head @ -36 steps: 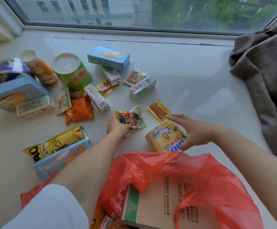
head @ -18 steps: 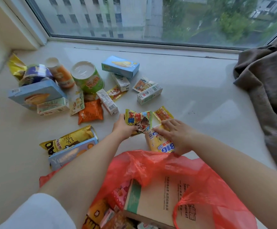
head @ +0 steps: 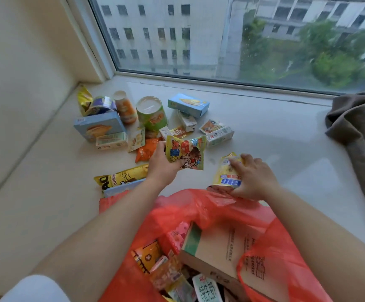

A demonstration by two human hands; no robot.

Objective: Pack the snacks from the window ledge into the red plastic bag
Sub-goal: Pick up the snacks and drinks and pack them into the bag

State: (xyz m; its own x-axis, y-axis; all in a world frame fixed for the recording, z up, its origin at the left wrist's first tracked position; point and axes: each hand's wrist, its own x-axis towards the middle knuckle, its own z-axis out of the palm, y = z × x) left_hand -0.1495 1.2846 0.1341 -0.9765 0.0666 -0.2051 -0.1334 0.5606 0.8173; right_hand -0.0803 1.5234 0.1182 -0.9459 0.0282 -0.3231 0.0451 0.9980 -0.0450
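My left hand (head: 162, 165) holds a colourful cartoon snack packet (head: 185, 154) lifted off the window ledge (head: 275, 149). My right hand (head: 254, 176) grips a yellow BIG snack pack (head: 225, 177) just beyond the bag's far rim. The red plastic bag (head: 209, 212) lies open in front of me with a cardboard box (head: 218, 256) and several small snacks inside. More snacks stay on the ledge: a green cup (head: 152, 114), blue boxes (head: 188, 105), an orange packet (head: 145, 149), small cartons (head: 219, 136) and a yellow bar pack (head: 118, 179).
A brown-grey cloth (head: 360, 131) is heaped on the ledge at the right. The window pane (head: 220, 35) runs along the back and a wall (head: 24, 73) closes the left side. An orange bottle (head: 125, 106) stands among the snacks.
My left hand has raised the cartoon packet off the ledge. My right hand has pulled the yellow BIG pack toward the bag. The camera has tilted up, showing more window.
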